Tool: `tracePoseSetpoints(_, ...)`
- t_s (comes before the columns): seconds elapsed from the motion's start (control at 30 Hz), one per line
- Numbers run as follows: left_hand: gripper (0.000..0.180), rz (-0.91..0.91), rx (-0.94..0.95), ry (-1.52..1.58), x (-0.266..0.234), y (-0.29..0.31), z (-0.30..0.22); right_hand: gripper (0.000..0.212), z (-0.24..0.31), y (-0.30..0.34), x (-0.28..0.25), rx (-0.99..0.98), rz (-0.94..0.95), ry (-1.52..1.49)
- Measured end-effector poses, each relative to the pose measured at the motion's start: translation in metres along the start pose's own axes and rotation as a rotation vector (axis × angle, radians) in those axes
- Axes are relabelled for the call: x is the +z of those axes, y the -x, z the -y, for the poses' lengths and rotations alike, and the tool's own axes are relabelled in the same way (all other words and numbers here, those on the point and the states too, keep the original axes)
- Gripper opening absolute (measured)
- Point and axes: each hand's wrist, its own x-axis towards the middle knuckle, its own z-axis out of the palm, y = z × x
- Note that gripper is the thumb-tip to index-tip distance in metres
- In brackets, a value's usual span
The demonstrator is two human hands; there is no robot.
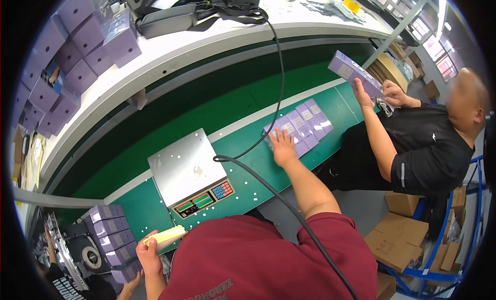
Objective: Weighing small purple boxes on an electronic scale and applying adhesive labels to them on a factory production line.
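My left hand (pixel 149 256) is closed around a pale yellow, folded or rolled strip (pixel 168 236) that looks like paper; its exact kind cannot be made out. Fingers spread, my right hand (pixel 284 147) rests on the nearest of several purple boxes (pixel 314 116) laid flat in a row on the green bench (pixel 248 189). Between my hands stands a digital counting scale (pixel 188 163) with a bare silver plate and a keypad facing me. Small white dots are scattered over the scale and the bench around it.
A black cable (pixel 281 67) hangs across the bench before me. On the right, a co-worker (pixel 413 140) holds a purple box (pixel 356 73). More purple boxes (pixel 111 233) stand stacked at the lower left, near another person's hand (pixel 135 282). Cardboard boxes (pixel 398 238) sit behind, right.
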Motion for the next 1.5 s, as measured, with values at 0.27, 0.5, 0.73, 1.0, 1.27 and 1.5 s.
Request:
tracePoseSetpoints(0.27,0.023,-0.190,-0.144,-0.101,-0.034,0.053,0.020,0.071,-0.013,-0.014,0.005,-0.057,-0.109,0.021)
tracePoseSetpoints(0.5,0.022,-0.035,-0.113,-0.262,-0.019,0.081,0.021,0.054,0.068,-0.007,-0.001,-0.277,-0.527,-0.321)
tracePoseSetpoints(0.73,0.026,-0.305,-0.115,0.210,-0.059,0.125,0.060,0.045,0.313,0.021,-0.033,-0.710,-0.163,-0.843)
tracePoseSetpoints(1.0,0.035,-0.888,-0.018,0.454,-0.147,0.136,0.117,0.070,0.611,0.035,-0.028,-0.877,0.564,-1.069)
tracePoseSetpoints(1.27,0.030,-0.637,0.002,0.810,-0.215,0.089,0.115,0.068,0.783,0.038,0.002,-0.780,0.784,-0.974)
tracePoseSetpoints(1.5,0.027,-0.425,-0.055,0.855,-0.148,0.078,0.104,0.049,0.682,-0.003,-0.017,-0.738,0.334,-0.895)
